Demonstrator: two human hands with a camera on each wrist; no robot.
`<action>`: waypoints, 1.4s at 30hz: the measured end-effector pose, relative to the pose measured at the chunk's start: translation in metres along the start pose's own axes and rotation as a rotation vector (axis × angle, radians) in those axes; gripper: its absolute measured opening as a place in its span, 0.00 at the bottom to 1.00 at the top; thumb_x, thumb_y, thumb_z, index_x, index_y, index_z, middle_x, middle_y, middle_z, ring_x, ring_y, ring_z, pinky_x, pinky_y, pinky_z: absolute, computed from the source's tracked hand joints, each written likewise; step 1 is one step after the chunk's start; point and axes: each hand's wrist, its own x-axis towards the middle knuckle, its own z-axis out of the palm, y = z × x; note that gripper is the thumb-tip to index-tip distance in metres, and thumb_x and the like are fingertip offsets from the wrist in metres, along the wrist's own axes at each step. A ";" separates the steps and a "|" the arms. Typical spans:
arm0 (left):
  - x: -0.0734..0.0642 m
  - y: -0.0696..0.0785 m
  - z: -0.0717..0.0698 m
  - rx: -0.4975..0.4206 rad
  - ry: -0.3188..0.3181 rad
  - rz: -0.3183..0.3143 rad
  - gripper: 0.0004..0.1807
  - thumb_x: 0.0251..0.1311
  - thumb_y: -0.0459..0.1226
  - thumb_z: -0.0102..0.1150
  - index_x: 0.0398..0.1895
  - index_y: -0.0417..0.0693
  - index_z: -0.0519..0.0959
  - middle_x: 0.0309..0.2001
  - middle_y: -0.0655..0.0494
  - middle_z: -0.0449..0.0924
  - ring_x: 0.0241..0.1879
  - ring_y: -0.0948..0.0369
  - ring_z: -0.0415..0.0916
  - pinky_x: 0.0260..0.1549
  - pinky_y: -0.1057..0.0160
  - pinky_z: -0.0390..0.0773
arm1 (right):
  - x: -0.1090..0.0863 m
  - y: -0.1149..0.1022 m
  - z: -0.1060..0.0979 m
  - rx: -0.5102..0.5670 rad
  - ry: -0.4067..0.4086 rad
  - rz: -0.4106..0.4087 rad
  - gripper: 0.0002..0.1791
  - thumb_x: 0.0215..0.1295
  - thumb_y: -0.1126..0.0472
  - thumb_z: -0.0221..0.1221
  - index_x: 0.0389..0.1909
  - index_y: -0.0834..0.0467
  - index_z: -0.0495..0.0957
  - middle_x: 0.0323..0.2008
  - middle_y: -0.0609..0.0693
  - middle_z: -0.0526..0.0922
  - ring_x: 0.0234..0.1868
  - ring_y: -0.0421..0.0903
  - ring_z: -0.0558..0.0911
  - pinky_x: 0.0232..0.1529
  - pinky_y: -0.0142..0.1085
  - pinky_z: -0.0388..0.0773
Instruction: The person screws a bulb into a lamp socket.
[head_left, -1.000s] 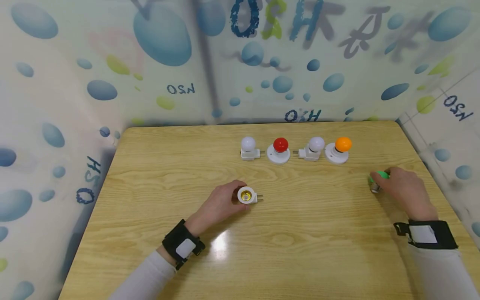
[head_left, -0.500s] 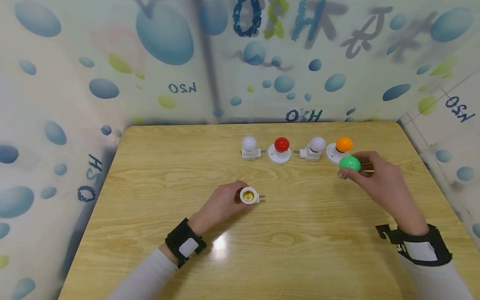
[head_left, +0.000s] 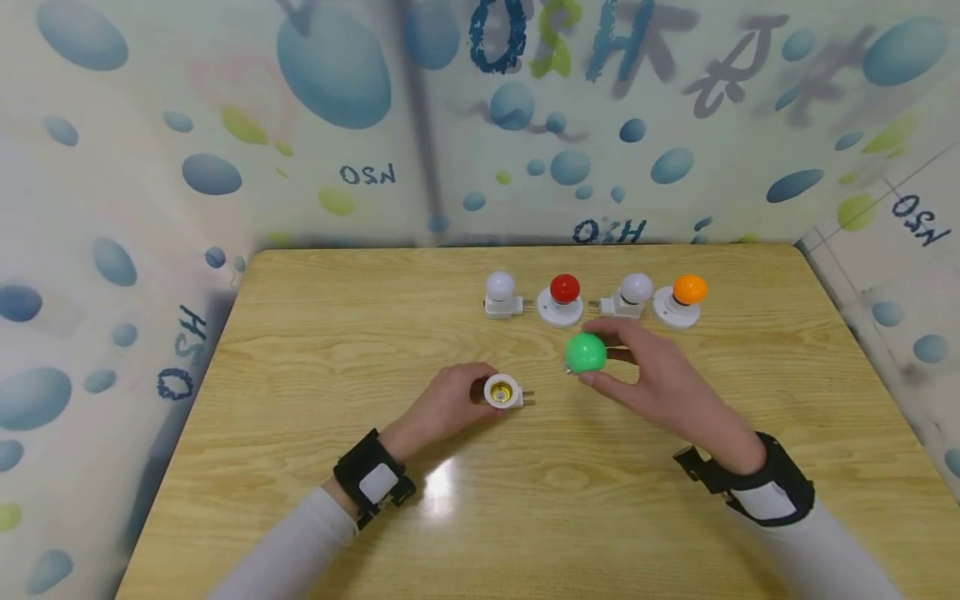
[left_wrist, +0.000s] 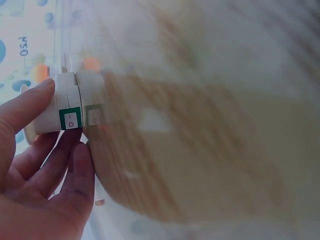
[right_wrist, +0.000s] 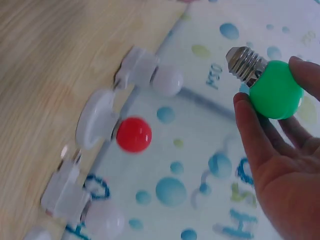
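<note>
My left hand grips a white plug-in lamp socket at the table's middle. Its round mouth faces up, showing a brass-coloured inside, and two metal prongs point right. In the left wrist view, thumb and fingers hold the socket's body, with a green-framed switch on its side. To the right, my right hand pinches a green light bulb between thumb and fingers. The right wrist view shows the bulb's silver screw base uncovered. Socket and bulb are apart.
Along the back of the wooden table stand a white bulb in a plug socket, a red bulb on a round base, another white bulb in a plug socket and an orange bulb on a round base.
My right hand has lifted the green bulb from the table's right side and carried it left, close to the socket. The left hand keeps hold of the socket, nearly still.
</note>
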 end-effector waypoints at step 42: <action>0.003 0.002 -0.001 0.076 0.021 0.044 0.21 0.53 0.37 0.80 0.50 0.44 0.85 0.42 0.55 0.85 0.45 0.59 0.81 0.49 0.57 0.80 | 0.044 -0.005 0.071 -0.133 -0.325 -0.337 0.23 0.69 0.66 0.66 0.64 0.60 0.76 0.61 0.55 0.80 0.57 0.50 0.81 0.58 0.44 0.81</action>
